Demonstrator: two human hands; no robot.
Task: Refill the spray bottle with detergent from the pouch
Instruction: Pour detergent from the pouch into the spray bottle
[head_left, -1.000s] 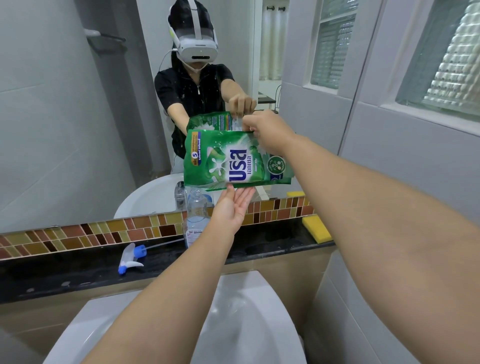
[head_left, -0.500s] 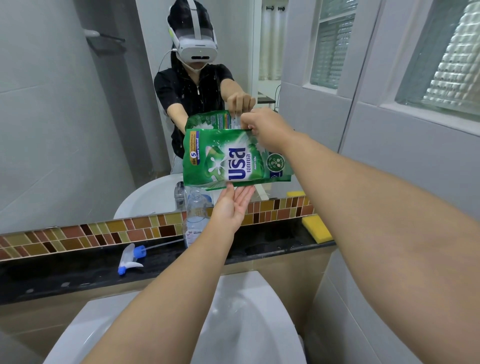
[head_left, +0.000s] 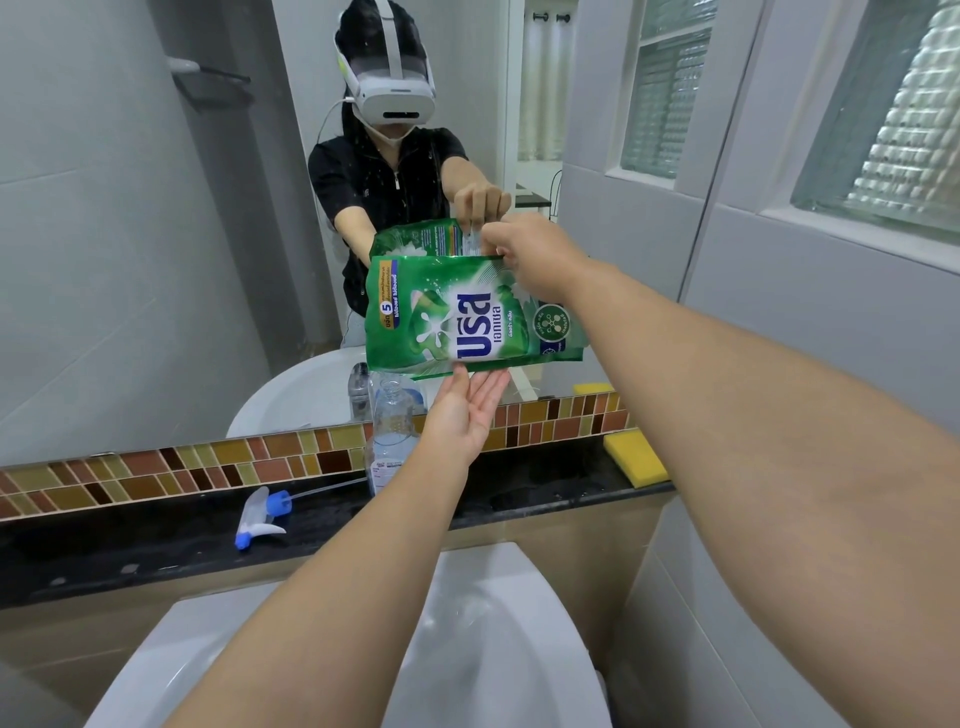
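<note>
A green detergent pouch (head_left: 467, 317) hangs on its side in front of the mirror. My right hand (head_left: 530, 254) pinches its upper right corner. My left hand (head_left: 467, 410) is under its lower edge, palm up, fingers touching the bottom. Directly below the pouch's left end stands the clear spray bottle (head_left: 390, 436) on the black ledge, open at the neck, partly hidden by my left wrist. Its white and blue spray head (head_left: 260, 517) with a long dip tube lies on the ledge to the left.
The black stone ledge (head_left: 130, 540) runs under a mosaic tile strip and the mirror. A yellow sponge (head_left: 635, 457) lies at its right end. A white basin (head_left: 483, 639) sits below my arms. Grey tiled walls close in on the right.
The pouch has shifted a little to the left and its right end has tipped slightly up. My left hand stays under it.
</note>
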